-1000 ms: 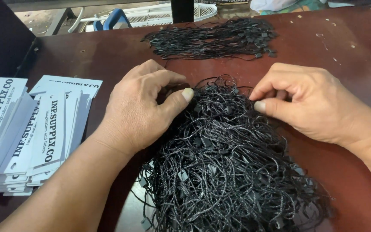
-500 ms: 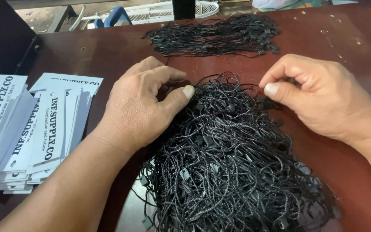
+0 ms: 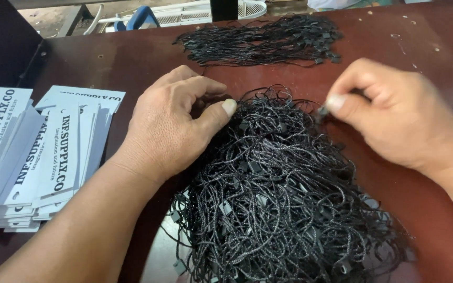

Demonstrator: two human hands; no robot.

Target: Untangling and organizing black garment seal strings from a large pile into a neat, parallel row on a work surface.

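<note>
Left hand (image 3: 171,126) rests half-curled on the tangled black cords (image 3: 279,194); right hand (image 3: 394,118) pinches one cord's end; white rectangular tags (image 3: 43,152) lie stacked at left

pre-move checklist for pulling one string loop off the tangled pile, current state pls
1. Right hand has a piece pinched: ok, thumb and forefinger closed on a small black end at the pile's upper edge.
2. Only one string caught: cannot tell, strands overlap there.
3. Left hand steadies the tangled pile: ok, thumb pressed on its top left.
4. Pull path free: not ok, loops are densely knotted together.
5. Sorted bundle set apart: ok, bare table between it and the pile.
6. White tags out of the way: ok, stacked at the left.
</note>
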